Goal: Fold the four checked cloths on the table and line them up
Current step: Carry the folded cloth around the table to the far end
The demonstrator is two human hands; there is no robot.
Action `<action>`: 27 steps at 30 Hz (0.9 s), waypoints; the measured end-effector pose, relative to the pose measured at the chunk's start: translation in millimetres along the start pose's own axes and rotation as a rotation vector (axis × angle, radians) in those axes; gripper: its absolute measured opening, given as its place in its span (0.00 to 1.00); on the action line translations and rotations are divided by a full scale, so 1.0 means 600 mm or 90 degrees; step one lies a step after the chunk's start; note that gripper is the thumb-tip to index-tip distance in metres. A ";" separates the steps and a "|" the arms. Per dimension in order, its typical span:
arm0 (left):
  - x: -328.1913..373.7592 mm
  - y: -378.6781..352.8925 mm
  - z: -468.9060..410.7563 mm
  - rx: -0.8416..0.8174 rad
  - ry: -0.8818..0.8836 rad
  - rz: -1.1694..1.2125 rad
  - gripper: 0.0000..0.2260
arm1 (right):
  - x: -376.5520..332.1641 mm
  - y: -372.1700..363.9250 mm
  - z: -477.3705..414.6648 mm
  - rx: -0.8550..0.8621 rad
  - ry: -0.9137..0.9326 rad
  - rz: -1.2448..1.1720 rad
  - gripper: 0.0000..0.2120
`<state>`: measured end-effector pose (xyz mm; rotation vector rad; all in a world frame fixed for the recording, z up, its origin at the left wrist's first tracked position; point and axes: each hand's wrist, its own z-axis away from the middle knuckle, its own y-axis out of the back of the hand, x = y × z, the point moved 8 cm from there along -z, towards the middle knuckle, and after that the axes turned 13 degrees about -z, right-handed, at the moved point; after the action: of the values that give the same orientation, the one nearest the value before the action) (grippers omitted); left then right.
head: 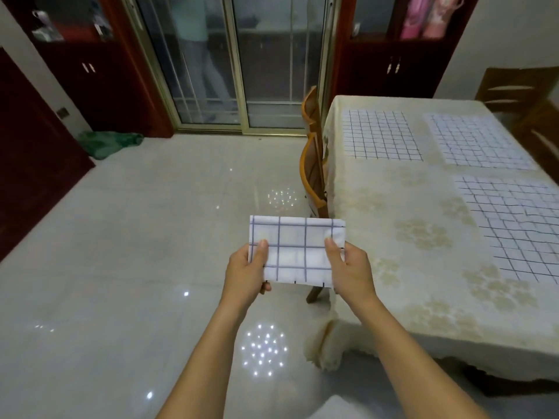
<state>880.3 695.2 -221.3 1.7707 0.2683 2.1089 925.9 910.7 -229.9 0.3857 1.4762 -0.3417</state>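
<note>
folded cloth point(298, 249) left of table point(393, 192) | three cloths point(381, 134) on table

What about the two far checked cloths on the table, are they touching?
Apart. The head view shows a strip of bare tablecloth between the far left cloth and the far right cloth.

No text readable — cabinet items perhaps too blurred.

Left hand point(246, 272) and right hand point(352, 272) are bare, nails point(263, 243) seemingly short.
</note>
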 end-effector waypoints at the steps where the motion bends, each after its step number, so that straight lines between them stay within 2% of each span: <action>1: 0.003 0.007 -0.014 0.002 0.001 0.009 0.15 | -0.006 -0.009 -0.011 -0.001 -0.001 0.007 0.14; 6: 0.024 0.034 -0.091 0.020 -0.009 0.012 0.14 | -0.028 -0.052 -0.098 -0.011 0.031 0.021 0.16; 9: 0.034 0.081 -0.142 0.043 0.003 -0.017 0.14 | -0.032 -0.114 -0.157 -0.039 0.052 0.045 0.24; 13: 0.051 0.167 -0.213 0.111 0.005 -0.052 0.16 | -0.064 -0.216 -0.221 -0.112 0.065 0.030 0.19; 16: 0.060 0.195 -0.262 0.136 0.002 -0.045 0.14 | -0.072 -0.263 -0.262 -0.157 0.056 -0.012 0.15; 20: 0.062 0.174 -0.319 0.114 0.000 -0.071 0.17 | -0.055 -0.264 -0.308 -0.149 0.043 0.005 0.19; 27: 0.083 0.094 -0.462 0.026 -0.033 -0.101 0.20 | -0.035 -0.206 -0.394 -0.010 0.040 0.101 0.25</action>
<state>593.7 689.1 -208.0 1.7617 0.4266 1.9575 658.1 907.0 -226.9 0.5018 1.4979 -0.1933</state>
